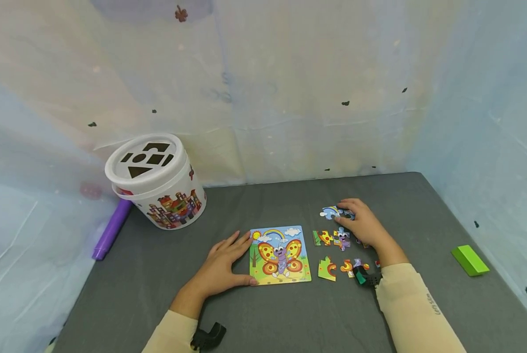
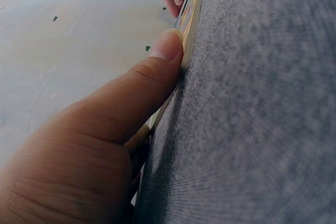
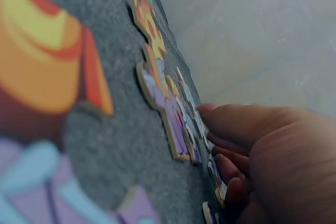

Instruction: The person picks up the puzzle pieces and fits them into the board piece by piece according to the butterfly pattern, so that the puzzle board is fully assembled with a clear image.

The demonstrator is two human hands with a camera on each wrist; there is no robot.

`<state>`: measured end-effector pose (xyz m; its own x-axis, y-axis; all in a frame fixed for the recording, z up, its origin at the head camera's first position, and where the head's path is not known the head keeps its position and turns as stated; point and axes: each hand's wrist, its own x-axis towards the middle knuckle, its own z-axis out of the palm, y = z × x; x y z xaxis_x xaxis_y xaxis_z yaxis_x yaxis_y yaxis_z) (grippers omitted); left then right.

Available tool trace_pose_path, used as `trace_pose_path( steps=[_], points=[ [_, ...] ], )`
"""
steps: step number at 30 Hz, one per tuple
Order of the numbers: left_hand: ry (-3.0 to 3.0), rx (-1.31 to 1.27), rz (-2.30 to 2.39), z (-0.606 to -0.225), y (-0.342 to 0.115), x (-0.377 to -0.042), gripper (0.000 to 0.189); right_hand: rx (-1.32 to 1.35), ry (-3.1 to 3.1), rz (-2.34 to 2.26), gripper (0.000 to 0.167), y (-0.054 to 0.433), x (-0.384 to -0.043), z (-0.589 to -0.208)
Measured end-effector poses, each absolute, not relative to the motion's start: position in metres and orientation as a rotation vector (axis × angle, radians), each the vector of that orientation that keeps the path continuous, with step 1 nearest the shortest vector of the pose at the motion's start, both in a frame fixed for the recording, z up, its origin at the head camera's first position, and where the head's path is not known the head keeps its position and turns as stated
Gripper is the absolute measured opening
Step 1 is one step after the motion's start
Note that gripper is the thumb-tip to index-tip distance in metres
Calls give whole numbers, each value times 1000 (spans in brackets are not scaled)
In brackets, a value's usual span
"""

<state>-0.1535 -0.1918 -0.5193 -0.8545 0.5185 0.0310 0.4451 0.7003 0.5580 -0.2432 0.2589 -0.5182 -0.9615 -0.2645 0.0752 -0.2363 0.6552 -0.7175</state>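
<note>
A square butterfly puzzle board (image 1: 281,255) lies flat on the grey table. My left hand (image 1: 222,264) rests along its left side, fingers spread, with the thumb (image 2: 169,45) touching the lower left corner. To the right of the board, loose jigsaw pieces are laid out in rows. My right hand (image 1: 361,223) is at the top row, thumb and fingers about a blue puzzle piece (image 1: 348,214) beside a rainbow piece (image 1: 330,212). Its fingers partly hide that piece. Lower down are butterfly-head pieces (image 1: 342,239) and a green corner piece (image 1: 327,269).
A white shape-sorter bucket (image 1: 175,206) with a cut-out lid stands at the back left. Beside it lies a purple cylinder (image 1: 112,229). On the right sits a green block (image 1: 470,260). A black wrist strap (image 1: 366,276) hangs over some lower pieces.
</note>
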Motion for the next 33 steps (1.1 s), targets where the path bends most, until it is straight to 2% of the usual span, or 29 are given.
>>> trace_pose_path(
  steps=[9, 11, 15, 17, 23, 29, 33],
  points=[
    [2780, 788, 855, -520, -192, -153, 116, -398, 2834, -1233, 23, 254, -240, -516],
    [2780, 790, 852, -519, -192, -153, 116, -394, 2834, -1246, 25, 254, -240, -516],
    [2782, 795, 849, -519, -192, -153, 116, -408, 2846, -1203, 44, 254, -241, -517],
    [2782, 796, 855, -518, -191, -152, 116, -419, 2848, -1179, 48, 253, -242, -517],
    [2778, 801, 867, -517, -191, -152, 116, -412, 2828, -1214, 34, 252, -241, -517],
    [2778, 800, 873, -519, -192, -152, 116, -349, 2783, -1319, 32, 252, -241, -514],
    [2773, 797, 877, -518, -191, -152, 116, -353, 2764, -1348, 25, 252, -240, -512]
  ],
)
